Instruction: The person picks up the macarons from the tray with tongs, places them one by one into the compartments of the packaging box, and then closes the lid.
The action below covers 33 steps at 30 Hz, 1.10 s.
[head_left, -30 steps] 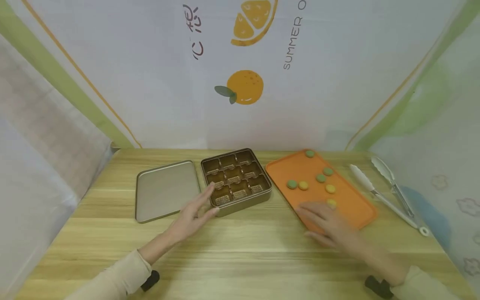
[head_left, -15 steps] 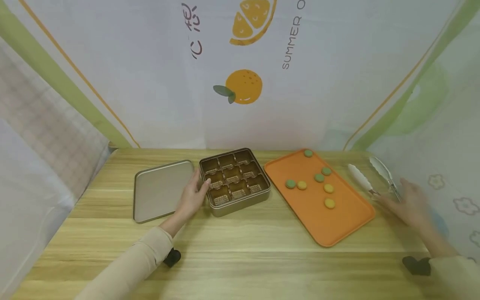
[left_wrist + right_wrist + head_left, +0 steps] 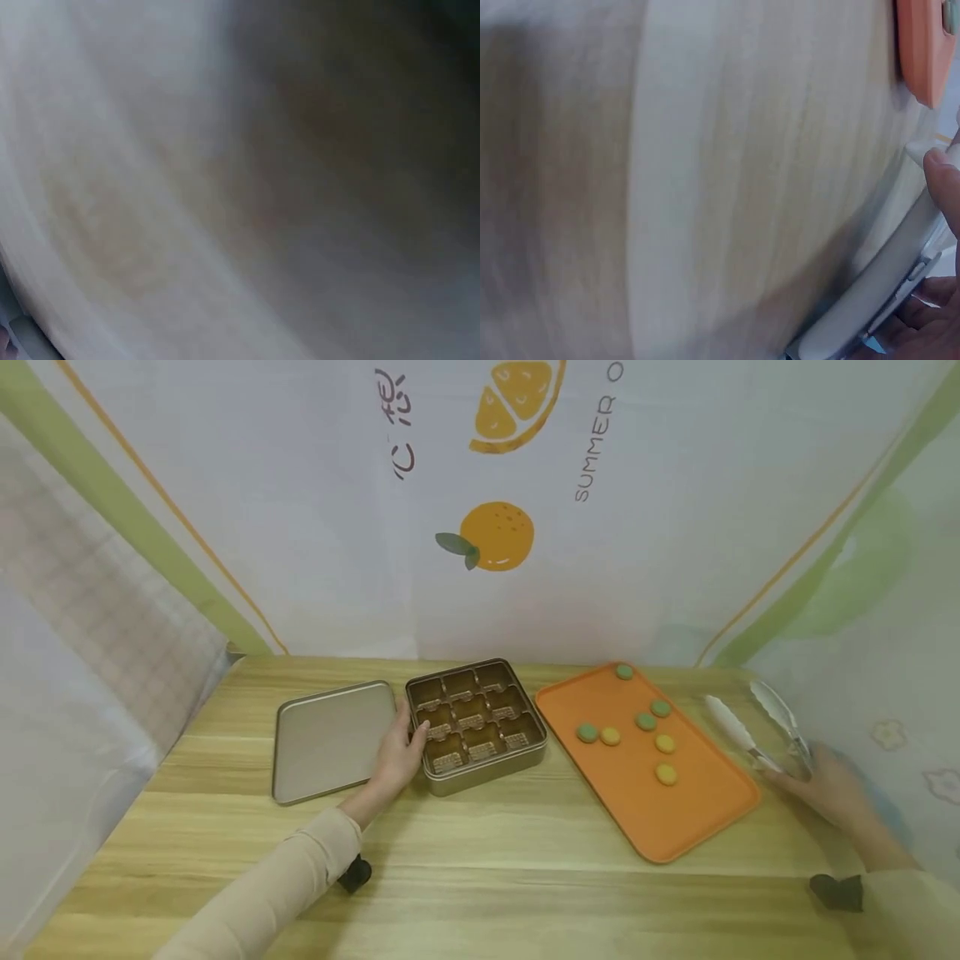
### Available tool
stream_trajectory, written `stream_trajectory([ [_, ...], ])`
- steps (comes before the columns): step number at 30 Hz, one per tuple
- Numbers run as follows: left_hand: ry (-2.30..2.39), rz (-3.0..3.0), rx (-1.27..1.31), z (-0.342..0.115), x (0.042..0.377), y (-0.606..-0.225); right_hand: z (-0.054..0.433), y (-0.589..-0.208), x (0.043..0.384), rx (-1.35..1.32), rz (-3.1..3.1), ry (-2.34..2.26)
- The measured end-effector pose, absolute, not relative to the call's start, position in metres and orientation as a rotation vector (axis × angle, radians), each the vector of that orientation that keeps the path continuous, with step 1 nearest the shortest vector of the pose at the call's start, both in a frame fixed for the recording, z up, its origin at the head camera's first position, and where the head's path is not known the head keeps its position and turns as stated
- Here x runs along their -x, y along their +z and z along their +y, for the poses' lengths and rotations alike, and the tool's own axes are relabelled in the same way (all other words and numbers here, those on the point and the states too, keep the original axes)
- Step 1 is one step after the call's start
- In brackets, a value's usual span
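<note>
Box point(image 3: 491, 771) with nine compartments stands upright at the middle of the tabletop point(image 3: 495, 893). Left hand point(image 3: 400, 758) holds its nine o'clock wall, thumb over the rim and fingers along the outside; the left wrist view is too blurred to add anything. Metal lid point(image 3: 330, 743) lies flat at nine o'clock from the box, just beside that hand. Orange tray point(image 3: 678, 822) lies at three o'clock from the box, near it, its far end angled towards eleven. Four green rounds point(image 3: 587, 732) and three yellow rounds point(image 3: 666, 774) sit on it, one green at the twelve o'clock end. Past the tray, also at three o'clock, right hand point(image 3: 836, 789) grips tongs point(image 3: 738, 732) by the handles, thumb on top and fingers curled beneath; the pale tips spread apart, pointing towards eleven.
</note>
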<state>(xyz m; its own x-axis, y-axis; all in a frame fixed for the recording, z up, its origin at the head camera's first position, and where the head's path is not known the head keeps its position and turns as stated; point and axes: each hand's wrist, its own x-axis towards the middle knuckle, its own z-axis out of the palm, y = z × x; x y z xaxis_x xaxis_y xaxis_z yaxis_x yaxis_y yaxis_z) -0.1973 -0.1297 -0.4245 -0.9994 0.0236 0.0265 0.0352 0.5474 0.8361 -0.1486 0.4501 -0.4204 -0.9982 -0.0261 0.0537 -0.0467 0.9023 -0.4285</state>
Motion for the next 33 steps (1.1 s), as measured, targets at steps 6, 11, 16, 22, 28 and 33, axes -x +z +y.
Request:
stream_trajectory([
  [6,-1.395,-2.766,0.068,-0.129,0.198,-0.428,0.447,-0.423,0.151,0.005,-2.987,0.642],
  [11,-1.378,-2.761,0.070,-0.127,0.197,-0.427,0.447,-0.427,0.149,0.049,-2.942,0.617],
  [16,-1.368,-2.762,0.075,-0.128,0.197,-0.427,0.445,-0.425,0.147,0.126,-2.854,0.663],
  [22,-1.348,-2.771,0.081,-0.130,0.197,-0.427,0.433,-0.412,0.143,-0.011,-2.811,0.678],
  [28,-1.338,-2.769,0.100,-0.130,0.197,-0.427,0.417,-0.401,0.131,-0.280,-2.804,0.575],
  [33,-1.334,-2.763,0.104,-0.130,0.198,-0.427,0.414,-0.398,0.118,-0.423,-2.824,0.574],
])
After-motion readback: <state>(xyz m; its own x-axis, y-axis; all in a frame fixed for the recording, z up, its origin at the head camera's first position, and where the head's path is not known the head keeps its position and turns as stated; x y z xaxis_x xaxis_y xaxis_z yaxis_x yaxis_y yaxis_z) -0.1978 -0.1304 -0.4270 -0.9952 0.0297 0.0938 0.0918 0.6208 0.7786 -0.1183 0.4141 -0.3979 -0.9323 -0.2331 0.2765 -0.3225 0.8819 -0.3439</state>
